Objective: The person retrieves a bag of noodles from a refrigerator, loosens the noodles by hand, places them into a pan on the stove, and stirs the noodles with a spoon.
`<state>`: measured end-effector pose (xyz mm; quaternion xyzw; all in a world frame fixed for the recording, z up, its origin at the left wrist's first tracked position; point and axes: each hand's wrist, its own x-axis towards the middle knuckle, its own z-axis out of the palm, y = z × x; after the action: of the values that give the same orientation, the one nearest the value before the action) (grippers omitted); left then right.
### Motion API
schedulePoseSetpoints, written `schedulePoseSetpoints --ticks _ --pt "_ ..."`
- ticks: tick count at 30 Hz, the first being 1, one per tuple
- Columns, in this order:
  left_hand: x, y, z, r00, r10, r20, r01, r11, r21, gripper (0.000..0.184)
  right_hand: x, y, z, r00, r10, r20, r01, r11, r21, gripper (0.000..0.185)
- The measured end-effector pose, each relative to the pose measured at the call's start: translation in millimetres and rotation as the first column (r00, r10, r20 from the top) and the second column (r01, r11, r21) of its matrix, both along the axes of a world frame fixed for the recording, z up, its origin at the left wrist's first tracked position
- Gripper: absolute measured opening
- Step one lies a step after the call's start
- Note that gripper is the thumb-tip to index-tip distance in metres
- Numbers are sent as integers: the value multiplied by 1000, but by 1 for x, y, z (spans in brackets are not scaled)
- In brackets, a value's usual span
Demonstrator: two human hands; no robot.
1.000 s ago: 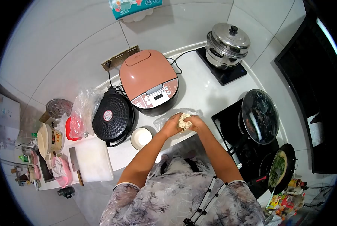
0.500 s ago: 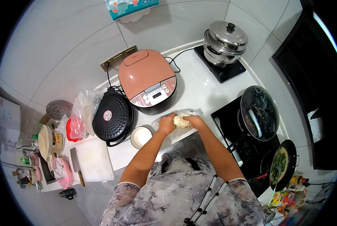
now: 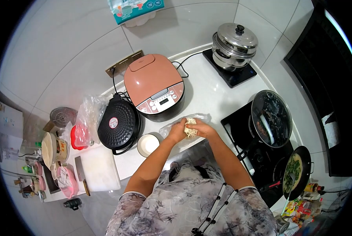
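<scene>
In the head view I am seeing the left hand (image 3: 177, 132) and right hand (image 3: 205, 130) closing on pale noodles (image 3: 191, 129) at the centre of the frame, over a crinkled clear bag (image 3: 202, 117). Both grips are holding the clump from opposite sides. I am favouring light, even fingertip pressure, easing strands apart without crushing them. The noodles are looking thin, tangled and matte; just left of centre, a round white bowl (image 3: 148, 145) is sitting beside a domed, textured black appliance (image 3: 119, 125).
</scene>
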<state>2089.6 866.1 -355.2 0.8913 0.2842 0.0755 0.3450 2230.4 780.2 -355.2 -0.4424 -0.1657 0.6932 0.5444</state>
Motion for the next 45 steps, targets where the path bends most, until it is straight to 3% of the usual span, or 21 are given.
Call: schedulePoseSetpoints --ticks 2,4,5,8,10,14,17,19,21,23,24,25,26,28,29,31,32,34,39,41,45 --pt "3 -1 -3 1000 -2 -10 2 1000 -13 52 1 4 -11 999 37 22 -39 997 65 46" --pt "2 0 -7 989 75 130 -69 996 -50 55 5 6 -20 971 -30 237 28 1000 11 42" --pt "1 0 -6 988 80 129 -73 996 -52 55 6 6 -20 971 -25 236 24 1000 9 42" --pt "-4 -1 -1 978 44 206 -50 999 21 60 11 4 -14 973 -96 210 105 994 -30 38" --pt "-7 -6 3 968 61 242 -58 998 -20 63 9 -1 0 991 -131 16 130 990 60 41" --pt "-14 -9 -13 966 123 227 -116 992 -46 55 5 -1 -2 989 -137 -48 139 989 44 41" --pt "-19 2 -37 905 248 346 -100 914 -394 40 6 3 -9 986 -169 15 169 986 -15 42" --pt "-19 9 -41 917 223 330 -105 934 -341 42 7 6 -17 935 -178 306 210 975 -74 41" --pt "-19 13 -40 929 198 313 -107 952 -285 45 6 6 -11 910 -98 402 136 989 -65 42" --pt "-19 14 -35 963 153 220 -143 988 -63 49 5 5 3 869 -21 495 61 996 -64 43" --pt "-18 13 -23 964 152 219 -141 988 -63 49 3 3 17 774 79 628 19 989 -148 47" --pt "-18 11 -10 990 120 70 -119 993 -22 49 1 3 24 653 184 735 -8 972 -236 52" --pt "-17 10 -1 992 92 -81 -91 996 16 50 4 5 12 652 183 736 -8 972 -235 52" --pt "-13 7 1 988 97 -120 -92 995 50 48 7 8 -27 207 191 959 -171 973 -157 59" --pt "-11 6 3 982 104 -157 -92 992 85 46 1 5 -19 207 188 960 -170 973 -154 59" --pt "-7 2 10 983 94 -155 -79 992 100 44 -19 -3 11 13 86 996 -205 975 -82 62" --pt "-4 -1 13 985 84 -154 -67 991 113 42 -23 -2 5 12 84 996 -200 977 -80 62" --pt "1 -3 3 994 62 -86 -51 990 133 40 -28 2 -12 -21 -156 987 -260 955 146 62" --pt "0 -3 -8 998 10 70 -20 988 151 33 -34 1 -9 -91 -27 995 -125 992 16 42" --pt "0 -6 -2 994 103 -48 -92 977 190 28 -34 0 -6 -241 10 971 -66 997 -26 34" --pt "1 -5 5 984 119 -134 -94 979 182 28 -38 3 -11 -265 -9 964 -66 998 -8 34"
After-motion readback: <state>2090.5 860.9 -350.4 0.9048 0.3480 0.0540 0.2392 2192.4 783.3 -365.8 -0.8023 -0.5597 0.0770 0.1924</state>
